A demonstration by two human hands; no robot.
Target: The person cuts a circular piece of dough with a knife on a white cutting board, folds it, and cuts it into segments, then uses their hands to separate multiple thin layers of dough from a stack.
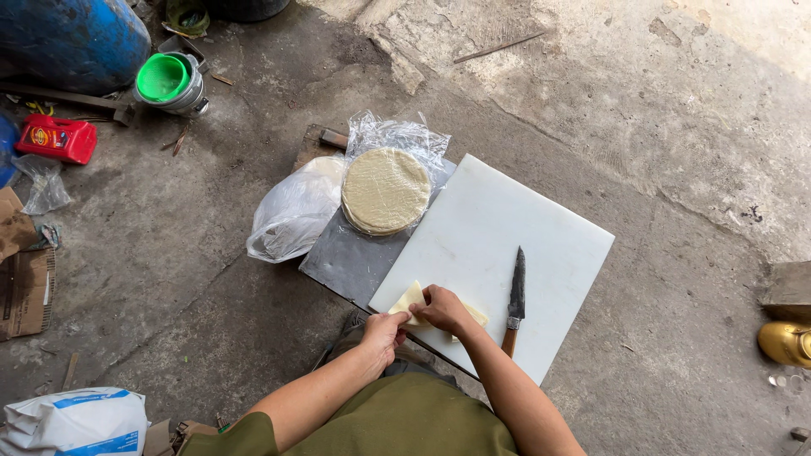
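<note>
- Left hand (pixel 384 331) pinches the near-left edge of the folded wrapper (pixel 414 298); fingers closed on it.
- Right hand (pixel 441 309) lies over the top of the same wrapper, fingers curled and gripping it; most of the piece is hidden under it.
- Wrapper sits at the near corner of the white board (pixel 498 253), pale yellow; looks like thin dough folded over, hard to tell how many layers.
- Knife (pixel 515 295) lies flat on the board just right of the right hand, blade pointing away, wooden handle toward the person.
- Risk: the wrapper is close to the board's near edge, so a pull toward the body could drag it off onto the floor (pixel 169 253).
- Risk: the right wrist is near the knife; a sideways sweep could knock the handle or brush the blade.
- Risk: thin sheet, two-hand pinch; uneven tugging could tear it.
- Round stack (pixel 386 190) of wrappers sits in open clear plastic at the board's far-left corner, on a grey sheet (pixel 351 257).
- White bag (pixel 296 215) beside the stack, left.
- Further left on the floor: green-lidded bucket (pixel 169 82), red can (pixel 56 138), blue drum (pixel 72 38), cardboard (pixel 25 287), white sack (pixel 76 422). All well apart, none blocking the hands.
</note>
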